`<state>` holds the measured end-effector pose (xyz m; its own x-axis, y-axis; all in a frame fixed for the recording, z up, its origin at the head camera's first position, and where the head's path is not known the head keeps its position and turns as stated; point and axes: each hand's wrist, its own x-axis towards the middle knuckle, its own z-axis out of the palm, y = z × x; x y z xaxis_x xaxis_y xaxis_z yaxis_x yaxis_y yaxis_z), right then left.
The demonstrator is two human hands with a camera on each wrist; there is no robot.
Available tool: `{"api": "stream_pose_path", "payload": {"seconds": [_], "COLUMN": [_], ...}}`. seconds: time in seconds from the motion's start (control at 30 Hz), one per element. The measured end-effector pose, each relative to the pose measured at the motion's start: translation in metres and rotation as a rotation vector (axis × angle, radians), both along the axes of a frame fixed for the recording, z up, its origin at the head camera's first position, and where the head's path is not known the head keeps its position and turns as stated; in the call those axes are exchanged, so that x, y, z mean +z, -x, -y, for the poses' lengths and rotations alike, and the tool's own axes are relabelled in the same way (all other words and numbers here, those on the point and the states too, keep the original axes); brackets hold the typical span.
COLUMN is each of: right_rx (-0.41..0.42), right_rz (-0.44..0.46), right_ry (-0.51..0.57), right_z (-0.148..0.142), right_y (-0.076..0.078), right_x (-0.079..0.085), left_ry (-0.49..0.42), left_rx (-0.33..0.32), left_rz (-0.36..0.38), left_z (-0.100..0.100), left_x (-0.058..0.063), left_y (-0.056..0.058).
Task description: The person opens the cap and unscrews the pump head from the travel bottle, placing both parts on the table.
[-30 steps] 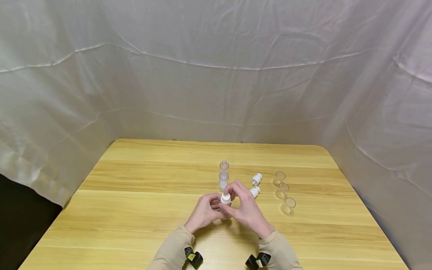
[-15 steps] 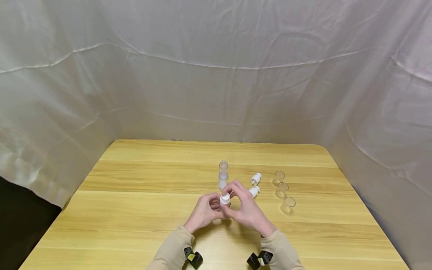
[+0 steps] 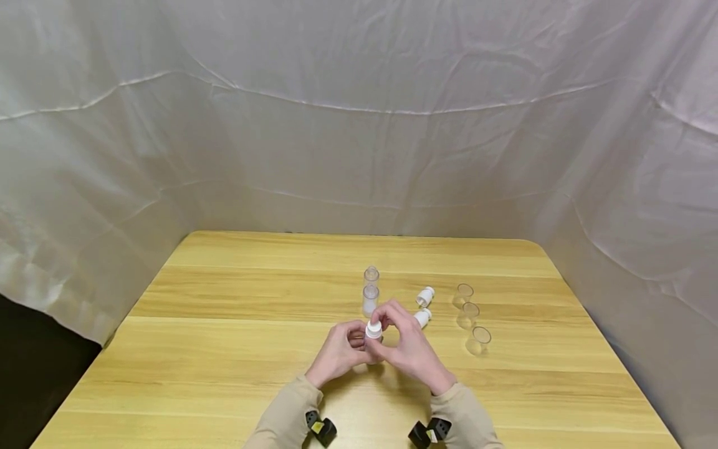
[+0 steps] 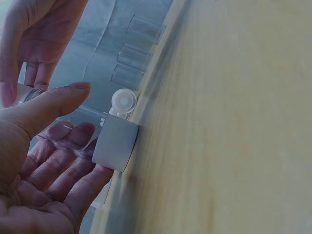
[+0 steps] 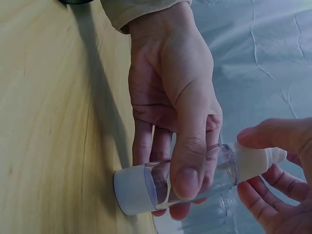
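Note:
A clear bottle (image 5: 225, 168) with a white base (image 4: 116, 142) and a white pump top (image 3: 373, 330) stands upright between the two hands near the middle of the table. Fingers and thumb of my left hand (image 3: 341, 353) grip its clear body; in the left wrist view that hand (image 4: 36, 161) curls round it just above the base. My right hand (image 3: 412, 350) pinches the white top between thumb and fingers, and the right wrist view shows these fingertips (image 5: 251, 135) at the collar. Parts of the body are hidden behind the hands.
Two clear bottles (image 3: 370, 302) stand behind the hands. Two white pump tops (image 3: 425, 296) lie right of them, one partly behind my right hand. Farther right stand three clear caps (image 3: 479, 340) in a row. A pale curtain (image 3: 359, 156) surrounds the wooden table (image 3: 224, 299).
My right hand's fingers shift slightly about the white top. My left hand stays in place round the bottle, and the other things have not moved.

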<state>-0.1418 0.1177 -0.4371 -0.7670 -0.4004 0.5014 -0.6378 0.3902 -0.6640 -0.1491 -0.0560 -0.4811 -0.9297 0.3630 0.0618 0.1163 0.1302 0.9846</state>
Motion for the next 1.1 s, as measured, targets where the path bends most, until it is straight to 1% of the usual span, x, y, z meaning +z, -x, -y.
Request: {"api": "stream_pose_path", "payload": {"seconds": [0.2,0.33,0.5,0.63,0.87,1.1], "right_rx": [0.042,0.019,-0.014,-0.006,0.023,-0.011], "right_rz": [0.033,0.037,0.008,-0.001,0.030,0.042], "right_ry": [-0.006,-0.011,0.004,0.012,-0.007,0.002], "right_z": [-0.0026,-0.0020,-0.0003,0.0001,-0.0016,-0.0006], "right_y": [-0.0004,-0.0006,-0.0008,-0.0014,-0.0020,-0.0014], "right_x": [0.0019,0.0022,0.0018,0.0023,0.0020,0.0021], "left_ry": [0.009,-0.007,-0.009,-0.004,0.010,0.019], "left_rx": [0.000,-0.008,-0.011,-0.010,-0.004,-0.008], "left_rz": [-0.008,0.000,0.004,0.003,-0.005,-0.010], "left_z": [0.0007,0.0008,0.0007,0.0008,0.0008,0.0011], "left_x": [0.0010,0.0008,0.0006,0.0012,0.0019,0.0009], "left_y": [-0.0004,-0.0002,0.0000,-0.0002,-0.0005,-0.0001]}}
